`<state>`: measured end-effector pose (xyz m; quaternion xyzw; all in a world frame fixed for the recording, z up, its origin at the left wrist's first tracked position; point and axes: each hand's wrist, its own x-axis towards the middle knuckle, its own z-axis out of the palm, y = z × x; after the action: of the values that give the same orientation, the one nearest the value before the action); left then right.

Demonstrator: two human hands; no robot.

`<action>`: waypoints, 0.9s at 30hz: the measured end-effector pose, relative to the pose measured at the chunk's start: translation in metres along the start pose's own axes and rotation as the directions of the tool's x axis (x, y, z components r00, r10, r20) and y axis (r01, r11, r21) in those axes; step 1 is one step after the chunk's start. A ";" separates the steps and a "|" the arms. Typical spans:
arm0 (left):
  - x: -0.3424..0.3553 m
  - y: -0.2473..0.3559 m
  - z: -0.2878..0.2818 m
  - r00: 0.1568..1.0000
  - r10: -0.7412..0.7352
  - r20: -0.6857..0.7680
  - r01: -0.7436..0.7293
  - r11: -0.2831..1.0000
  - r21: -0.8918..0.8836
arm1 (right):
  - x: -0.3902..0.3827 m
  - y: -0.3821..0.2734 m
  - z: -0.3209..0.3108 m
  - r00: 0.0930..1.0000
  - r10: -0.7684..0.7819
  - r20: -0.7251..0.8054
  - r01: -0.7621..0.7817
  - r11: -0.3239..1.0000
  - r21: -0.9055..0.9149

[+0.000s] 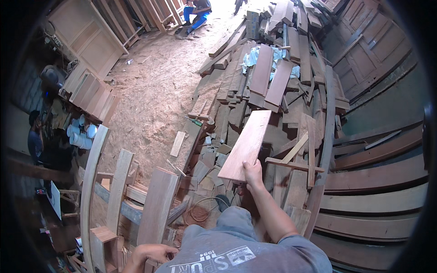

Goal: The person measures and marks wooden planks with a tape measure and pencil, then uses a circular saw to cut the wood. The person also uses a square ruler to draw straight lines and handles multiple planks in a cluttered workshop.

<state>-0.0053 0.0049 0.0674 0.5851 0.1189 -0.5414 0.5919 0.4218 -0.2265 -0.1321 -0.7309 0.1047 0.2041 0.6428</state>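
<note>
My right hand (252,174) grips the near end of a flat, reddish wooden board (246,144), thumb on its upper face. The board is held tilted, its far end pointing away from me over the stacked wood. Close to my left side, my left hand (157,253) is bent in beside my grey shirt with its fingers curled; whatever may be in them is hidden. A wide plank (158,204) stands just beyond my left hand.
Stacked planks (261,68) run ahead and right. A green-handled screwdriver (195,121) and a mallet (205,118) lie on a beam. Wood offcuts (207,170) cover the ground below the board. Boards line the right wall. A person (198,11) sits far ahead; another (36,136) is at left.
</note>
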 end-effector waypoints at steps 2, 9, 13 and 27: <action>0.006 -0.019 -0.003 1.000 -0.004 0.022 0.005 0.998 -0.069 | 0.031 -0.006 -0.002 0.998 0.057 -0.037 -0.055 0.997 0.055; 0.027 -0.033 -0.003 0.989 0.099 -0.111 -0.111 0.988 -0.109 | 0.082 -0.050 -0.014 0.985 0.161 0.054 -0.169 0.961 0.217; 0.014 -0.016 0.000 0.979 0.164 -0.123 -0.186 0.963 -0.196 | 0.095 -0.049 -0.021 0.982 0.189 0.005 -0.187 0.963 0.195; 0.027 -0.003 0.000 0.979 0.158 -0.130 -0.171 0.980 -0.097 | 0.108 -0.047 -0.032 0.990 0.129 0.050 -0.133 0.987 0.088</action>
<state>0.0025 -0.0077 0.0450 0.5919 0.1350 -0.4466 0.6572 0.5426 -0.2389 -0.1341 -0.6878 0.1473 0.2569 0.6628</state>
